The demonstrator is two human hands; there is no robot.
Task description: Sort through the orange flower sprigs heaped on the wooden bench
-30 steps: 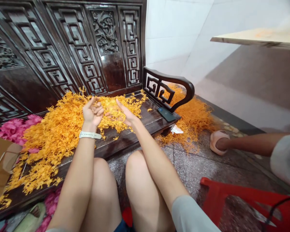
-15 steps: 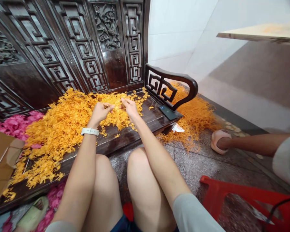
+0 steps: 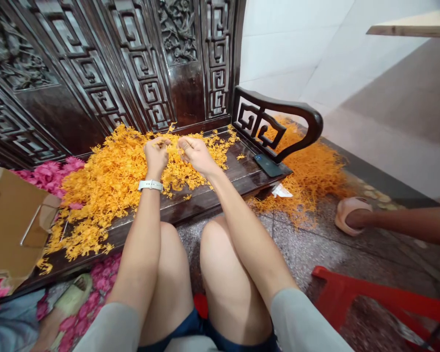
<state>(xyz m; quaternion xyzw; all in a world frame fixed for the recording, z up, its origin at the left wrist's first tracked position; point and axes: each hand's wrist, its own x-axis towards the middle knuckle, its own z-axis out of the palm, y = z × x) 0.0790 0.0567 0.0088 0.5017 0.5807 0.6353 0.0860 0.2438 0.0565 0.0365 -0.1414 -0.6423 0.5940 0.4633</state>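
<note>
My left hand, with a pale watch on the wrist, is raised over a heap of yellow-orange artificial flower pieces on a dark wooden bench. Its fingers are closed, and a bit of a yellow flower piece shows between them. Just to the right, my right hand is curled in a pinch, thumb against fingers. Whatever it grips is too small and too close in colour to the heap to make out. A small gap separates the two hands.
A carved backrest and armrest border the bench. A phone lies at its right end. Pink flowers and a cardboard box are left. Orange strands, another person's foot and a red stool are right.
My hands have drawn back from the heap and curled more tightly, the left turning upright. The view has shifted, so the bench appears farther right and more of the box shows.
</note>
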